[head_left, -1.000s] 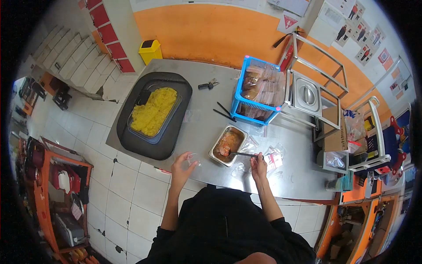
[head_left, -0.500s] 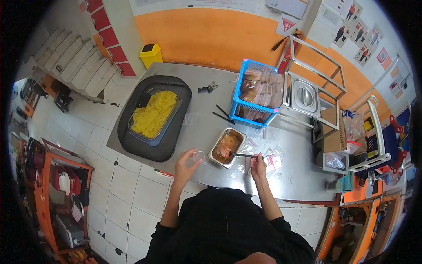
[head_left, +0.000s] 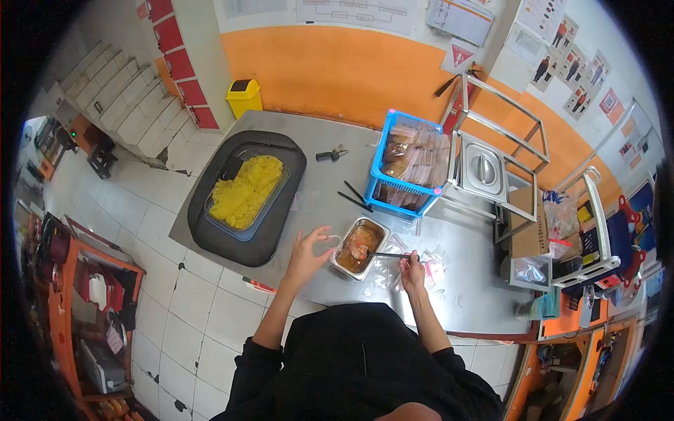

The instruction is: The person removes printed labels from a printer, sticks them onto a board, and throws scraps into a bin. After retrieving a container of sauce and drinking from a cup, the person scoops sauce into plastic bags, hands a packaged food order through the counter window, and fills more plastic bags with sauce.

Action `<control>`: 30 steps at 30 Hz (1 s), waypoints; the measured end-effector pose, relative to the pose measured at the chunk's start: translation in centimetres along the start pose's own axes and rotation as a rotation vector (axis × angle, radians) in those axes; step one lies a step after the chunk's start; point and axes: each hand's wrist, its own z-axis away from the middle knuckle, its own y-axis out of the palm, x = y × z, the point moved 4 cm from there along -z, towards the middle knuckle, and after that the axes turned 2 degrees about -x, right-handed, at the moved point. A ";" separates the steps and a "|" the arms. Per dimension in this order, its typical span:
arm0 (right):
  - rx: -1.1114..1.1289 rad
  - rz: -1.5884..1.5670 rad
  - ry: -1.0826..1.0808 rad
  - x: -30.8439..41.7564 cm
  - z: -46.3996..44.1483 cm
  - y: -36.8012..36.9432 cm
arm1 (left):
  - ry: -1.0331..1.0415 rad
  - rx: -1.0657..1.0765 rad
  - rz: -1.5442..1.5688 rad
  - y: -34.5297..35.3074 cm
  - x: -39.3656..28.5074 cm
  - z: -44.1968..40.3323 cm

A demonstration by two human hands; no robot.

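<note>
My left hand pinches the edge of what looks like a small clear plastic bag, its rounded mouth beside the steel pan. My right hand grips the dark handle of a spoon. The spoon's bowl end is at the pan, with reddish food on it. The rectangular steel pan holds a reddish-brown sauce with pieces in it. Clear plastic bags lie on the table beside and beneath my right hand.
On the steel table, a black tray carries a container of yellow rice. A blue basket full of bagged brown food stands at the back, near black sticks and keys. A metal rack stands right.
My left hand has moved right and up with the clear plastic bag, closer to the pan. The spoon's bowl has shifted slightly left and down over the sauce.
</note>
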 end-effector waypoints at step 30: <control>0.510 0.927 -0.774 14.7 10.9 24.4 | 0.139 0.100 0.002 1.7 -3.4 -4.0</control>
